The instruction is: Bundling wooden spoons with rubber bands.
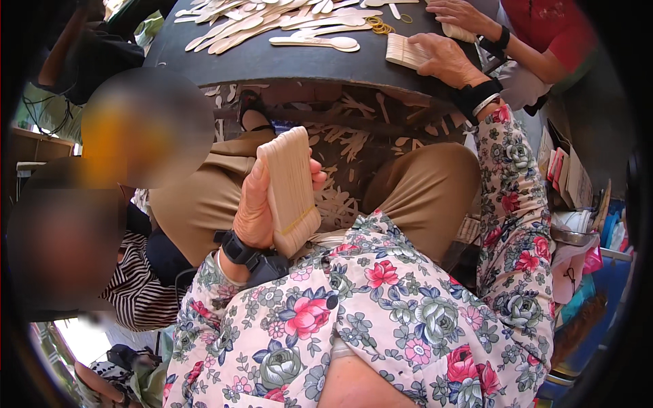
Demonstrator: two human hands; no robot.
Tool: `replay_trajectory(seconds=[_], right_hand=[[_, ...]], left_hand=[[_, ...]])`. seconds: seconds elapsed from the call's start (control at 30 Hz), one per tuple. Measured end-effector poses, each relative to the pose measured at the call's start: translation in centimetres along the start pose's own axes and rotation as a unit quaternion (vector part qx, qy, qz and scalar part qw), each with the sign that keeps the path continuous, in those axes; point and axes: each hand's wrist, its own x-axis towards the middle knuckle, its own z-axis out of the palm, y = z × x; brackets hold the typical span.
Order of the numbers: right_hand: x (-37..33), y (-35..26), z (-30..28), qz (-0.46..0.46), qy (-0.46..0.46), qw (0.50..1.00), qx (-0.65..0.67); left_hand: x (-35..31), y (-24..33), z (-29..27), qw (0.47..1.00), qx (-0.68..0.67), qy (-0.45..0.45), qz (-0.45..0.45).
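In my left hand (253, 211) stands a bundle of flat wooden cutlery (289, 183), held upright above my lap. A yellowish rubber band goes round its lower part, and my fingers wrap its back and sides. My right hand (449, 58) reaches out to the dark table (272, 66), its fingers closed over the end of a second wooden bundle (403, 51) lying near the edge. Just left of that bundle are several rubber bands (379, 26). Loose wooden spoons (333, 43) are piled across the far part of the table.
At the upper right, a co-worker's hands (469, 19) rest by another wooden bundle (459, 32). Fallen wooden pieces (340, 204) litter the floor under the table. Other people sit close on my left. Boxes (568, 170) and a blue container (602, 306) stand on my right.
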Motion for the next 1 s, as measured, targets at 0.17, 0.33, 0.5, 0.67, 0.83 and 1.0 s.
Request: replay_trajectory(seconds=[0.17,0.33,0.5,0.67,0.83,1.0], right_hand=[[0.8,-2.3,-0.8,0.011,0.000,1.000,-0.006],[-2.5,-7.9,-3.0,-0.036,0.151,0.987,0.044],[-5.5,-17.4,-1.6,0.013,0.070,0.850,0.521],[-7.6,-22.6,0.5,0.022,0.037,0.809,0.587],[-7.7,-24.9,1.2,0.063,0.013,0.783,0.619],[-7.9,-25.8,3.3,0.031,0.056,0.790,0.610]], left_hand=[[-0.5,0.2,-0.3,1.000,-0.002,-0.003,0.023],[-0.5,0.2,-0.4,1.000,0.001,0.004,0.022],[-0.6,0.0,-1.3,0.995,0.047,0.016,0.091],[-0.7,0.3,0.8,0.977,0.124,0.084,0.153],[-1.5,-0.1,0.8,0.958,0.178,0.101,0.202],[-2.0,-0.1,0.8,0.956,0.178,0.102,0.211]])
